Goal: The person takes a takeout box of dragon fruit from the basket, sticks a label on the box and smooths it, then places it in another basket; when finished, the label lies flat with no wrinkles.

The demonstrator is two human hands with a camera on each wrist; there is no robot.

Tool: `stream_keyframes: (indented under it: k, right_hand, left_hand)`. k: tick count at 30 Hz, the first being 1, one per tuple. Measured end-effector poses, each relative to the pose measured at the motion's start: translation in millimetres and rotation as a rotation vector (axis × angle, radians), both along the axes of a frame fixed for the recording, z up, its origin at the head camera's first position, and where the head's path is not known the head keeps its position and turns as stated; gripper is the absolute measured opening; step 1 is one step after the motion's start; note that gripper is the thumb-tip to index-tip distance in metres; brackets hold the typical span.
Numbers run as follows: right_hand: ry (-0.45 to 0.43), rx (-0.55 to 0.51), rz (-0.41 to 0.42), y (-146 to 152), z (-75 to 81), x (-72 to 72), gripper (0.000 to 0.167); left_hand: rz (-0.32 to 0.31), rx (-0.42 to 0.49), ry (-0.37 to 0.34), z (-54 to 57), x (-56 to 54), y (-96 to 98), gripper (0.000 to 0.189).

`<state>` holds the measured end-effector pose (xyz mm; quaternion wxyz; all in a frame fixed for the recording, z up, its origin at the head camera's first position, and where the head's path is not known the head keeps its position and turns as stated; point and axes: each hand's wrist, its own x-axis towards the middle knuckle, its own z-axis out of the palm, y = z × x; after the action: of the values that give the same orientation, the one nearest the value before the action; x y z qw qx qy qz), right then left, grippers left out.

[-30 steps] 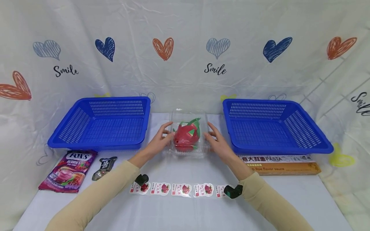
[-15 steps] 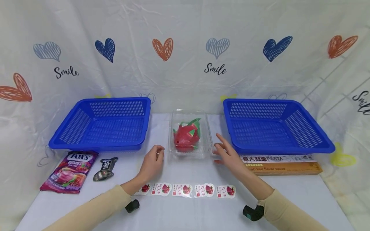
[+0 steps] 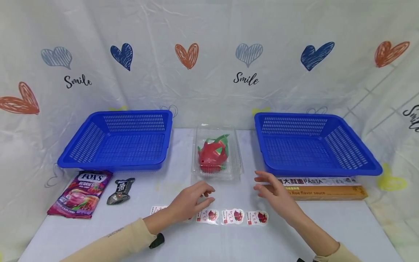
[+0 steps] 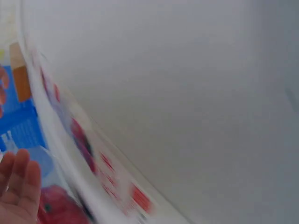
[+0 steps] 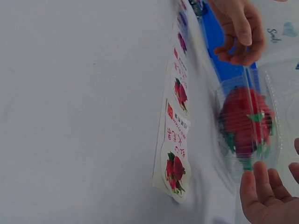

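My left hand (image 3: 188,202) hovers over the left part of a strip of dragon fruit stickers (image 3: 233,217), fingers loosely bent with nothing in them. It covers some of the stickers in the head view. To the right, above the table, my right hand (image 3: 278,196) has relaxed, slightly bent fingers and holds nothing. Behind both hands, a clear plastic clamshell box (image 3: 236,160) encloses a red and green dragon fruit (image 3: 212,154). In the right wrist view, the sticker strip (image 5: 176,135) lies along the table and the dragon fruit (image 5: 245,116) appears blurred inside its box.
Blue plastic baskets stand at the back left (image 3: 157,160) and back right (image 3: 266,156). A purple candy bag (image 3: 80,196) and a small dark wrapped packet (image 3: 120,191) lie at left. Before the right basket is a pasta box (image 3: 327,193).
Both hands have left the sides of the clamshell box and come back toward the person. The left hand has moved right, over the stickers. The box stays on the table.
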<state>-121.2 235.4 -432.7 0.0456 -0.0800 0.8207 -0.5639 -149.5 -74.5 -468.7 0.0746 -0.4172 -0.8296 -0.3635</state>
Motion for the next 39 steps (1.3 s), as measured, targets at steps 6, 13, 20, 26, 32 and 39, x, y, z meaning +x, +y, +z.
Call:
stream_keyframes:
  k: [6,13,20,26,32,39]
  right_hand:
    - [0.079,0.181,-0.021,5,-8.7,12.3,0.039]
    - [0.155,0.313,-0.043,12,-9.5,24.8,0.030]
    - [0.231,0.418,-0.084,25,-11.9,38.0,0.020]
    - [0.269,0.491,-0.087,32,-19.0,42.1,0.023]
    - [0.319,0.506,-0.061,32,-25.9,44.5,0.024]
    - [0.308,0.498,-0.062,32,-30.7,45.6,0.025]
  left_hand:
    - [-0.056,0.044,-0.271,2.3,5.9,30.6,0.027]
    - [-0.086,0.030,-0.364,5.0,10.6,63.5,0.028]
    - [-0.071,-0.044,-0.347,1.9,11.1,89.1,0.029]
    - [-0.069,-0.140,-0.314,-2.2,8.5,103.2,0.029]
    - [-0.097,-0.210,-0.316,-3.5,6.0,112.0,0.029]
    - [-0.105,-0.237,-0.346,-3.3,9.0,117.4,0.027]
